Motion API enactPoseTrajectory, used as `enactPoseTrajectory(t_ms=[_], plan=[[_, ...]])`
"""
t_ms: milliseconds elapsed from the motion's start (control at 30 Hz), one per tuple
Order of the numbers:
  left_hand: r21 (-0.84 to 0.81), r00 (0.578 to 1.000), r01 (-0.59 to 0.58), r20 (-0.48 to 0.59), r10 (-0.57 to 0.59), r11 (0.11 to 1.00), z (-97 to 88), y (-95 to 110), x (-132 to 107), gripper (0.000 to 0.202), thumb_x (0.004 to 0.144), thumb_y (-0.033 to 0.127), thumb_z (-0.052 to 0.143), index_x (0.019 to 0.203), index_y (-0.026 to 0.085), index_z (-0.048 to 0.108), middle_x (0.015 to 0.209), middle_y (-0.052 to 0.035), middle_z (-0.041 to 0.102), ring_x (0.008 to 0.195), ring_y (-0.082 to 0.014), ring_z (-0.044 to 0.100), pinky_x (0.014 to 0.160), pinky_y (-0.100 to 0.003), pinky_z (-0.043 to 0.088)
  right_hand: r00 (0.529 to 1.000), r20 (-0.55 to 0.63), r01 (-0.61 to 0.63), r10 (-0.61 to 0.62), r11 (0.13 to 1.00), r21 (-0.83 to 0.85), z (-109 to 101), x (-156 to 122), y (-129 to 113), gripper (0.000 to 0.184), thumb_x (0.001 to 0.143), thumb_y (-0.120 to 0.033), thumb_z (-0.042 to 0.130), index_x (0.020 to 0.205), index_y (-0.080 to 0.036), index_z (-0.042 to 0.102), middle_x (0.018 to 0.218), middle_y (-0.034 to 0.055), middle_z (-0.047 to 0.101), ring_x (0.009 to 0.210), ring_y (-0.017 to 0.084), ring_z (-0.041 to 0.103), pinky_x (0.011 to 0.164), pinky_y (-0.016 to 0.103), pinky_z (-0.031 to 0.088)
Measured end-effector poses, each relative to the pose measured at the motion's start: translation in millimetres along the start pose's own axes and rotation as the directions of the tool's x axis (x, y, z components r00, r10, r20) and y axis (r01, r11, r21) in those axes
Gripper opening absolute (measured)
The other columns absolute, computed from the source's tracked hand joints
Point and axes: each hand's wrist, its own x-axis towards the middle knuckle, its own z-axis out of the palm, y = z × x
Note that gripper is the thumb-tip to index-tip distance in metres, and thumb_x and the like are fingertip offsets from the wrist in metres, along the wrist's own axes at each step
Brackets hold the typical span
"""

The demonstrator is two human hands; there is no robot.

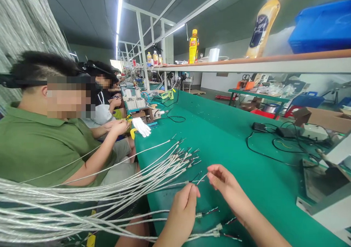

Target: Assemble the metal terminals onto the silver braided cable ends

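Braided cables (pixel 82 199) cross the green bench (pixel 233 144); left hand (pixel 182 212) and right hand (pixel 225 183) pinch wires (pixel 201 179).

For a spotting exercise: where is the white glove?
Head view: the white glove lies on the green workbench, just right of a yellow item, beyond the cable bundle.

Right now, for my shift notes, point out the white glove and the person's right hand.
White glove (pixel 141 127), head view, on the palm.
Right hand (pixel 226 183), head view, middle of the hand.
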Motion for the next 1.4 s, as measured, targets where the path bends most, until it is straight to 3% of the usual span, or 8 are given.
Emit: enactPoseTrajectory(t_ms=[233,467,600,867,1033,1100,1267,1400], plan=[[-0.172,0.998,0.054,0.049,-0.046,0.984,0.9,-7,2,0.047,0.096,0.058,0.030,0.083,0.019,0.052,0.059,0.0067,0.028,0.055,-0.0081,0.028,0.053,-0.022,0.020,0.998,0.041,0.054,-0.052,0.998,-0.036,7,0,7,0.028,0.086,-0.046,0.067,0.097,-0.021,0.062,0.087,0.0024,0.060,0.077,0.019,0.052,0.070,0.031,0.042],[-0.244,0.998,0.059,0.036,-0.052,0.968,2.0,-11,5,0.047,0.095,0.059,0.033,0.082,0.018,0.052,0.061,0.0069,0.028,0.054,-0.0069,0.027,0.052,-0.021,0.020,0.995,-0.008,0.092,-0.095,0.984,-0.153,9,-1,8,0.033,0.089,-0.042,0.062,0.116,-0.023,0.061,0.109,0.0058,0.064,0.079,0.020,0.056,0.072,0.034,0.045],[-0.240,0.998,0.063,0.029,-0.058,0.969,2.3,-11,4,0.047,0.095,0.059,0.034,0.082,0.017,0.052,0.060,0.0073,0.028,0.052,-0.0064,0.025,0.050,-0.021,0.019,0.999,0.035,0.034,-0.030,0.992,-0.124,13,-2,11,0.027,0.089,-0.040,0.063,0.109,-0.021,0.063,0.098,0.0046,0.066,0.079,0.020,0.057,0.071,0.033,0.044],[-0.182,0.997,0.070,0.028,-0.066,0.981,0.1,-2,3,0.046,0.096,0.057,0.032,0.081,0.018,0.052,0.058,0.0073,0.028,0.052,-0.0065,0.027,0.050,-0.021,0.020,0.997,0.035,0.079,-0.075,0.991,-0.113,13,-4,13,0.015,0.090,-0.037,0.063,0.091,-0.021,0.062,0.080,0.0007,0.062,0.072,0.019,0.056,0.065,0.031,0.043],[-0.136,1.000,0.026,-0.002,-0.027,0.990,-0.3,-1,0,0.044,0.097,0.055,0.031,0.083,0.020,0.051,0.060,0.0066,0.033,0.054,-0.0071,0.031,0.052,-0.022,0.023,0.937,0.044,0.327,-0.347,0.825,-0.460,15,-12,-2,0.007,0.093,-0.027,0.057,0.088,-0.024,0.061,0.094,0.0016,0.061,0.073,0.018,0.055,0.064,0.032,0.043],[-0.099,1.000,-0.010,-0.011,0.009,0.995,-1.1,1,-1,0.041,0.098,0.053,0.031,0.085,0.020,0.052,0.062,0.0063,0.035,0.056,-0.0073,0.033,0.054,-0.022,0.024,0.921,0.047,0.354,-0.388,0.778,-0.519,15,-12,-5,0.006,0.092,-0.026,0.057,0.088,-0.024,0.061,0.097,0.0014,0.061,0.072,0.017,0.054,0.063,0.032,0.042],[-0.041,0.997,-0.078,0.022,0.078,0.996,-3.0,4,-2,0.036,0.100,0.047,0.031,0.090,0.021,0.053,0.064,0.0062,0.037,0.058,-0.0078,0.033,0.056,-0.023,0.024,0.992,0.023,0.126,-0.125,0.949,-0.291,10,-6,-2,0.011,0.091,-0.035,0.060,0.089,-0.023,0.061,0.081,0.0003,0.061,0.067,0.018,0.051,0.058,0.030,0.038],[0.013,0.992,-0.127,-0.015,0.127,0.992,-1.8,2,-1,0.029,0.100,0.038,0.034,0.092,0.021,0.055,0.068,0.0051,0.046,0.063,-0.0083,0.042,0.063,-0.022,0.030,0.994,0.099,-0.050,0.051,0.999,-0.017,11,-6,-2,0.015,0.088,-0.036,0.065,0.093,-0.022,0.061,0.068,-0.0024,0.056,0.063,0.016,0.046,0.058,0.028,0.036]])
